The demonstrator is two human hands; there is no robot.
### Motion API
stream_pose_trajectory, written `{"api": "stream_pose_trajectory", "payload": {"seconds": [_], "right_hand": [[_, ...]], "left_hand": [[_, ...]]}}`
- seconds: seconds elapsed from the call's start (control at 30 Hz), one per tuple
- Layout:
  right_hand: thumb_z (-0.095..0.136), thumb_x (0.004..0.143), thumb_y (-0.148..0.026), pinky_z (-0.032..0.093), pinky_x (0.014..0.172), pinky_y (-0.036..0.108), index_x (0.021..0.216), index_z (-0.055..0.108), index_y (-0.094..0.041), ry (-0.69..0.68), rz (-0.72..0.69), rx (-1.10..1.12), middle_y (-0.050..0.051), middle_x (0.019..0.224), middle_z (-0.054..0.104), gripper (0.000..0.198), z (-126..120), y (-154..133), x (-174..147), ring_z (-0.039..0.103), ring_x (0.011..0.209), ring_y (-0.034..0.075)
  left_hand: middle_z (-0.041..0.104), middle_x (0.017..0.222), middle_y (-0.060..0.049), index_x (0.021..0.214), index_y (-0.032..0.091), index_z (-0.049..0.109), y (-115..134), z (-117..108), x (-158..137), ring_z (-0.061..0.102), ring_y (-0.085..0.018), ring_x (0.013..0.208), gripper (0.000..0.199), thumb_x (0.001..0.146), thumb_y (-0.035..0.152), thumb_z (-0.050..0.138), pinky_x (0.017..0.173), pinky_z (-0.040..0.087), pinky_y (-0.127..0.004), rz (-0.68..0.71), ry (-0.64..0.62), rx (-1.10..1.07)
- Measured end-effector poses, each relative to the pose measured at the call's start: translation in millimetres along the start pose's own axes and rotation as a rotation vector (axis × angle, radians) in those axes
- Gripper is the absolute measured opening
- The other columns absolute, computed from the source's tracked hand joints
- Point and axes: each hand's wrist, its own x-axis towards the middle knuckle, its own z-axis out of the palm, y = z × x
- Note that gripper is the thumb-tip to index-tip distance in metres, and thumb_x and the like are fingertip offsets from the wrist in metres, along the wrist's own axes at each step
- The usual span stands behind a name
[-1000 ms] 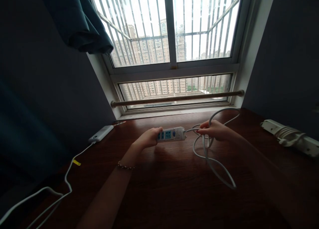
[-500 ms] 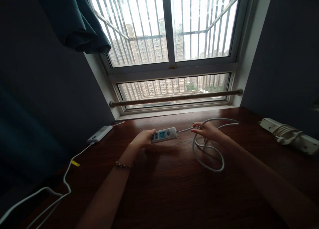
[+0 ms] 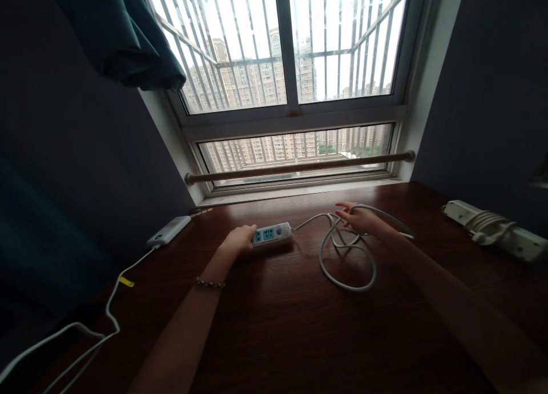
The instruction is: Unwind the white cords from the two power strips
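Observation:
A white power strip point(image 3: 272, 235) with blue socket faces lies at the middle of the dark wooden tabletop. My left hand point(image 3: 238, 240) grips its left end, hiding that part. From its right end runs a grey-white power cord point(image 3: 347, 288), which curls in loose loops on the wood. Over these loops is my right hand point(image 3: 360, 218), its fingers spread apart. One stretch of cord passes across the back of this hand; whether the palm touches any of it is hidden.
At the right lies another white power strip point(image 3: 526, 240) with its cord wound round it. A white adapter-like box point(image 3: 170, 230) sits at the left, with a white cable point(image 3: 112, 308) trailing to the near left. Behind the tabletop are a metal rail point(image 3: 299, 167) and a window.
The power strip has come down onto the tabletop and slightly left, still in my left hand. My right hand has spread its fingers, and the cord loops have settled lower.

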Motion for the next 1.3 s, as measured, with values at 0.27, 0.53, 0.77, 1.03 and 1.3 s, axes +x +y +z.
{"api": "stream_pose_trajectory", "payload": {"seconds": [0.27, 0.53, 0.77, 1.03, 1.3], "right_hand": [[0.033, 0.079, -0.061, 0.037, 0.05, 0.023, 0.077, 0.054, -0.013, 0.071, 0.062, 0.013, 0.007, 0.066, 0.06, 0.053, -8, -4, 1, 0.055, 0.054, 0.014], [0.026, 0.075, -0.07, 0.038, 0.062, 0.029, 0.06, 0.06, -0.012, 0.135, 0.128, 0.002, 0.009, 0.058, 0.057, 0.069, -16, -3, -3, 0.053, 0.059, 0.019], [0.033, 0.077, -0.063, 0.041, 0.051, 0.025, 0.064, 0.056, -0.012, 0.097, 0.178, 0.24, 0.003, 0.051, 0.049, 0.058, 7, 4, 2, 0.048, 0.047, 0.012], [0.06, 0.073, -0.039, 0.048, 0.054, 0.024, 0.073, 0.057, -0.008, -0.015, 0.309, 0.592, 0.005, 0.062, 0.059, 0.031, 36, 16, 1, 0.056, 0.054, 0.011], [0.049, 0.083, -0.02, 0.049, 0.061, 0.026, 0.078, 0.055, -0.008, 0.051, 0.387, 0.963, 0.002, 0.07, 0.059, 0.014, 58, 16, 9, 0.058, 0.063, 0.01]], "left_hand": [[0.055, 0.101, -0.011, 0.105, 0.013, 0.046, -4, 9, 6, 0.054, -0.021, 0.087, 0.037, 0.071, 0.024, 0.055, 0.073, 0.045, -0.036, -0.06, -0.116, -0.002], [0.047, 0.117, -0.017, 0.115, 0.012, 0.042, 2, 15, 8, 0.041, -0.033, 0.11, 0.049, 0.068, 0.012, 0.055, 0.091, 0.026, -0.06, -0.119, -0.121, -0.051], [0.021, 0.139, -0.015, 0.132, 0.012, 0.015, 73, -3, 15, 0.015, -0.024, 0.129, 0.073, 0.074, 0.038, 0.05, 0.107, 0.01, -0.042, 0.251, 0.18, -0.341], [0.054, 0.105, -0.017, 0.126, 0.007, 0.025, 153, 18, 65, 0.054, -0.028, 0.092, 0.1, 0.048, 0.048, 0.071, 0.077, 0.044, -0.037, 0.289, 0.268, -0.686], [0.056, 0.066, -0.001, 0.071, 0.011, 0.054, 150, 14, 67, 0.052, -0.012, 0.061, 0.022, 0.059, 0.025, 0.065, 0.062, 0.043, -0.029, 0.187, 0.191, -1.013]]}}
